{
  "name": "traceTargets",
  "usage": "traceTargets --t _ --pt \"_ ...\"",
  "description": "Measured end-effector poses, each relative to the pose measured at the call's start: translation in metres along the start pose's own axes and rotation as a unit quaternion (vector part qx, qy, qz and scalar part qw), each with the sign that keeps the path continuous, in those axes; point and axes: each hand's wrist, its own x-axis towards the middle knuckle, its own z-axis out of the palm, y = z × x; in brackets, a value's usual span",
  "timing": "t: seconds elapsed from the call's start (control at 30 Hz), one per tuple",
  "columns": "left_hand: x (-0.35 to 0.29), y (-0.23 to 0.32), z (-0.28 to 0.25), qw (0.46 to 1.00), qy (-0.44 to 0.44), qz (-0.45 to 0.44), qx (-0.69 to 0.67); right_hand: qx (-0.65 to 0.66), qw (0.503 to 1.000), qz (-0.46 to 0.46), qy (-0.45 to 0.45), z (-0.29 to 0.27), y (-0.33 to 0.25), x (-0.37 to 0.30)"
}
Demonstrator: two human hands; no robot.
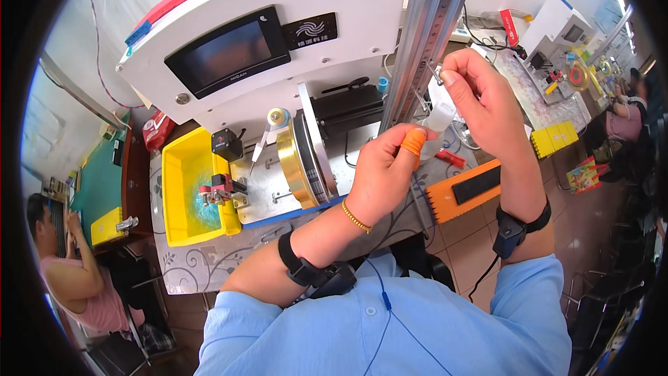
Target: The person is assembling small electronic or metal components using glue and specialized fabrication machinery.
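Piece (439, 79) in right hand (485, 102) — too small, indistinct

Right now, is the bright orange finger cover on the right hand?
No, the bright orange finger cover sits on the left hand.

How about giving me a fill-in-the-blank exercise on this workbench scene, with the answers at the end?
1. The open bin left of the gold-rimmed wheel is coloured ____.
2. The finger cover on the left hand is coloured ____.
3. The beaded bracelet is worn on the person's ____ wrist.
4. The right hand is raised ____ in the picture than the left hand.

Missing words: yellow; orange; left; higher.
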Motion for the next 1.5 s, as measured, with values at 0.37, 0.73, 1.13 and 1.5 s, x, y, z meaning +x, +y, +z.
traceTargets --t 0.37,0.73,1.13,1.5 --pt "-0.012 -0.013 -0.005 0.999 -0.004 -0.038 0.019 -0.056 0.998 0.005 -0.004 0.003 -0.001 -0.006" --pt "-0.031 -0.048 -0.023 0.987 -0.036 -0.154 0.025 -0.052 0.994 0.097 -0.008 0.018 0.005 -0.029" --pt "-0.09 0.011 -0.088 0.912 -0.248 -0.143 0.295 0.286 0.899 0.32 0.085 0.088 0.051 -0.092" --pt "-0.105 0.037 -0.137 0.99 0.075 -0.105 0.06 0.263 0.949 0.168 -0.054 0.16 0.038 -0.062"
